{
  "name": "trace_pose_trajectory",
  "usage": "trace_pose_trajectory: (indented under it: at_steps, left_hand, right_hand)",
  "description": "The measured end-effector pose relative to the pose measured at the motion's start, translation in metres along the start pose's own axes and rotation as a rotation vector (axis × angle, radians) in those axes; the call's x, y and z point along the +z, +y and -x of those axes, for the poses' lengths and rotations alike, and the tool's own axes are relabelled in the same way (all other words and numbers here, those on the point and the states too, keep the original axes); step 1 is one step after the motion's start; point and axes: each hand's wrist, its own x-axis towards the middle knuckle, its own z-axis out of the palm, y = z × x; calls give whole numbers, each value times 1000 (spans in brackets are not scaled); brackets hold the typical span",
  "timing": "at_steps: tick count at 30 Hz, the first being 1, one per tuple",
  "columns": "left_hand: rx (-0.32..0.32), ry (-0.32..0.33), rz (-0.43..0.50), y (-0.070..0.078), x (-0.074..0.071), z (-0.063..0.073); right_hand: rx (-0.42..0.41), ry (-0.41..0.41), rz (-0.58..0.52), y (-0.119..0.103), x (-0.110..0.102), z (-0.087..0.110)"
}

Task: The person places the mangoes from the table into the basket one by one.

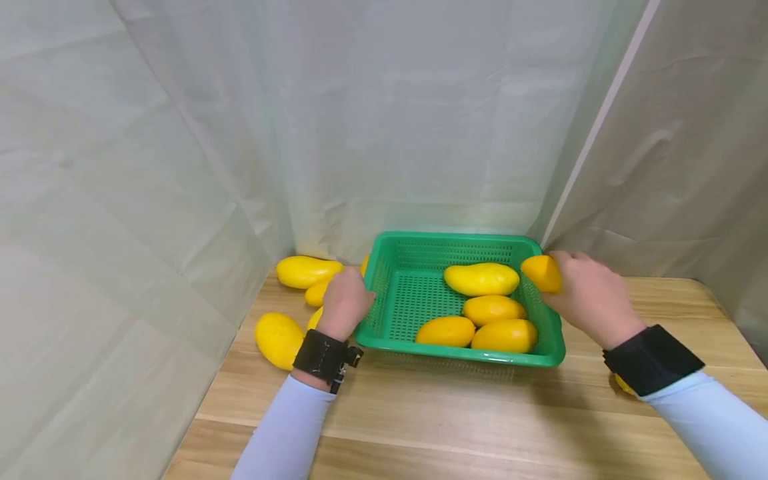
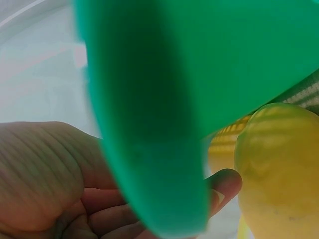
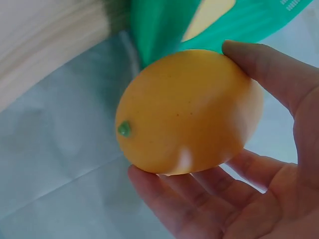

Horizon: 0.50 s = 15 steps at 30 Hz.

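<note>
My left hand (image 1: 345, 303) grips the left rim of a green plastic basket (image 1: 459, 355), its fingers curled around the edge in the left wrist view. In my right hand (image 1: 591, 297) is an orange-yellow mango (image 3: 187, 114) with a small green stem end, held between thumb and fingers. This mango is over the basket's right rim in the head view. Inside the basket, a longer yellow mango (image 1: 482, 279) lies above several orange-yellow mangoes (image 1: 505, 335), all toward the right and front. The basket's left part shows its bare slotted floor.
Left of the basket, several yellow mangoes (image 1: 280, 340) lie on the wooden table (image 1: 432, 427), some partly hidden by my left hand. Another yellow thing (image 1: 625, 385) peeks out beneath my right wrist. Pale curtains (image 1: 408, 120) hang behind and to the sides.
</note>
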Motion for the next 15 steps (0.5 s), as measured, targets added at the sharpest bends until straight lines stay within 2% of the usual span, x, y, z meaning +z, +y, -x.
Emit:
trace_pose_trajectory:
  at_steps: [15]
  left_hand:
    - [0, 5, -10, 0, 2, -2]
  right_hand:
    - [-115, -70, -44, -55, 19, -38]
